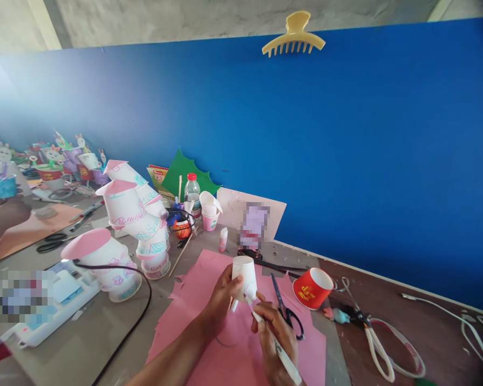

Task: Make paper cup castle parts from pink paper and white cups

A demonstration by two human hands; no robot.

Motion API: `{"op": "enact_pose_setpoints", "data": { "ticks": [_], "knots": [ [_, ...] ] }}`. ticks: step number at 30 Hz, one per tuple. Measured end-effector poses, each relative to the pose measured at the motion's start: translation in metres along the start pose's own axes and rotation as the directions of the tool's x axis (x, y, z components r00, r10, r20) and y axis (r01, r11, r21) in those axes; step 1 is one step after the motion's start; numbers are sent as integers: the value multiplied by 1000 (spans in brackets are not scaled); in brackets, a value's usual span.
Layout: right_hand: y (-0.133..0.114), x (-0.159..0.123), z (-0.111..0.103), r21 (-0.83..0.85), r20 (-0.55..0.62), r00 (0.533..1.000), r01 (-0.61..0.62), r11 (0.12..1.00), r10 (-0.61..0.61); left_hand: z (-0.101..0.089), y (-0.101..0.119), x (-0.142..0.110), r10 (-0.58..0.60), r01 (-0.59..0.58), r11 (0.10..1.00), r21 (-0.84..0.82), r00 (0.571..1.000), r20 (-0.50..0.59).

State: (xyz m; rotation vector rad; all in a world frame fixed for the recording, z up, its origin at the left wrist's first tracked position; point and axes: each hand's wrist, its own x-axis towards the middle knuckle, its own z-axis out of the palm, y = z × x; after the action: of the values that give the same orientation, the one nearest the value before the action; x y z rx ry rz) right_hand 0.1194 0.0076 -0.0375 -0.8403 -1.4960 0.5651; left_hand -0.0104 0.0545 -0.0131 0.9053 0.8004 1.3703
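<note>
My left hand (224, 292) is closed around a white paper cup (244, 272), held upside down above a sheet of pink paper (201, 300). In my right hand (277, 332) is a white marker pen (286, 360), its tip at the cup's lower side. Faint coloured marks show on the cup near the tip. Just right of my right hand, black-handled scissors (293, 323) lie on the pink paper. Beyond them, a red paper cup (309, 289) lies tilted with its mouth towards the upper right.
Stacked decorated white cups (123, 206) with pink tops stand at the left. A white power strip (48, 321) and black cable (147, 305) lie nearer. A small glue bottle (223, 239) stands behind the pink paper. Far left, another person's hand (8, 217) holds a blue cup (0, 185).
</note>
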Motion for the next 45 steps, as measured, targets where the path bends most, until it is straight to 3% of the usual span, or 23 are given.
{"op": "enact_pose_setpoints", "data": {
  "ticks": [12,18,24,30,36,45],
  "knots": [
    [-6,5,-2,-7,-70,986,-150,989,150,2,3,-1,-5,5,1000,-11,1000,11],
    [-3,5,-1,-6,-53,990,-130,991,130,1,3,0,-5,5,1000,-8,1000,-12],
    [-13,10,-2,37,-32,999,-33,999,34,0,1,1,-9,9,1000,30,1000,-17],
    [-19,16,-6,-12,-116,991,-71,997,69,-1,-4,2,-9,9,1000,8,1000,2],
    [-16,15,-11,-21,-63,992,-112,993,111,0,0,1,-17,17,1000,-3,1000,-26],
    [-20,16,-10,-20,-90,989,-116,993,113,1,3,-1,-23,24,999,26,1000,-19]
  ]
}}
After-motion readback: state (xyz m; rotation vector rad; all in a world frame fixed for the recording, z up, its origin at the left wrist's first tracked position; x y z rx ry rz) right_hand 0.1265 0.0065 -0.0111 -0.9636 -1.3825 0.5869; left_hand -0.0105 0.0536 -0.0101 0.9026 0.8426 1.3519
